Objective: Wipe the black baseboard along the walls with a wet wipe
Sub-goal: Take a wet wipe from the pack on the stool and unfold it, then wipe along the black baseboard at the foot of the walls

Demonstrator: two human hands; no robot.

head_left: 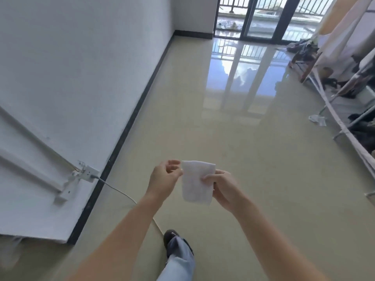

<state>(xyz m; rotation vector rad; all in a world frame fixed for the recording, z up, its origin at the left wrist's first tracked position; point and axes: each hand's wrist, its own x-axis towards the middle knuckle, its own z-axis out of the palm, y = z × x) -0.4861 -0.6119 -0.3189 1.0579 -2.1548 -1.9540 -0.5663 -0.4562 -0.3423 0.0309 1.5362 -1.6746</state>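
White wet wipe (197, 182) hangs unfolded in the air over the beige floor (253, 159), near centre, held between both hands. Left hand (165, 179) pinches its upper left edge with thumb and fingers (174, 164); right hand (222, 188) pinches its right side, thumb on the front. Black baseboard (129, 120) runs along the foot of the white wall (81, 67) on the left, well apart from the wipe, with a wall socket (89, 173) just above it.

Wall socket (88, 173), cord (119, 192), perhaps clothes (304, 50).
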